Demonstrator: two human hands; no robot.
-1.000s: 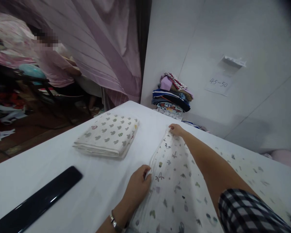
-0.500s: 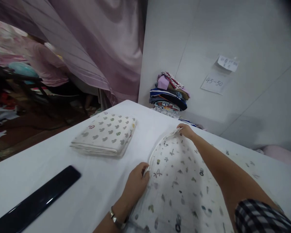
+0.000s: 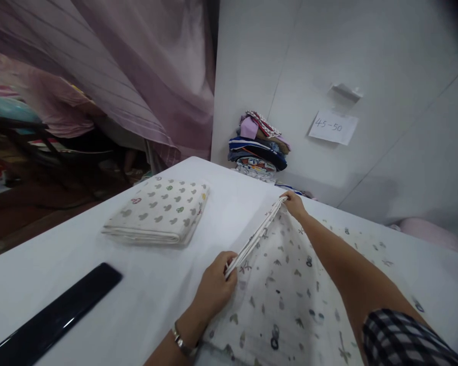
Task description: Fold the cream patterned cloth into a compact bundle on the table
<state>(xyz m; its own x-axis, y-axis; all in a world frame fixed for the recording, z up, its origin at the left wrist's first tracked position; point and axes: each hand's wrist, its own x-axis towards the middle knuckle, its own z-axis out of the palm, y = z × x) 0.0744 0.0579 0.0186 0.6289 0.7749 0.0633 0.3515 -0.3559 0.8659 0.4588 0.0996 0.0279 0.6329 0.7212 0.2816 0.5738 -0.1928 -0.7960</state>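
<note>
A white cloth with small printed figures (image 3: 286, 284) lies spread on the white table (image 3: 145, 295) in front of me. My left hand (image 3: 213, 290) is closed on the near end of its left edge. My right hand (image 3: 293, 203), arm stretched forward, pinches the far end of the same edge. The edge is pulled taut and lifted a little between the two hands. A folded white cloth with grey and coloured shapes (image 3: 158, 211) lies flat to the left, apart from both hands.
A long black flat object (image 3: 49, 320) lies near the table's front left. A stack of folded coloured fabrics (image 3: 259, 147) sits by the white wall, under a paper note reading 45-50 (image 3: 332, 127). Pink striped curtain (image 3: 145, 71) hangs at the back left.
The cloth's left edge has been lifted off the table and drawn straight between my hands. My right hand has moved slightly right. The view has shifted a little.
</note>
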